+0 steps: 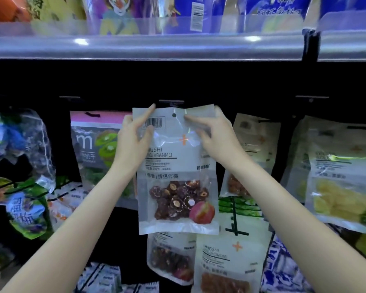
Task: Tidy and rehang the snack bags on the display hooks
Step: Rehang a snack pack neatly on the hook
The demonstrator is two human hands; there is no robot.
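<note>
A clear-and-white snack bag of dried plums (175,170) hangs upright in the middle of the display, its round hang hole (174,115) near the top edge. My left hand (133,138) grips the bag's top left corner, thumb in front by the barcode. My right hand (215,134) pinches the top right part, a finger lying just right of the hole. A black hook label holder (171,101) sits directly above the bag's top edge. Whether the hook passes through the hole cannot be made out.
Other bags hang around: a kiwi bag (97,144) to the left, pale bags (256,142) to the right, a yellow fruit bag (342,182) far right, green bags (28,210) far left. A shelf rail (148,47) runs overhead. More bags (226,263) hang below.
</note>
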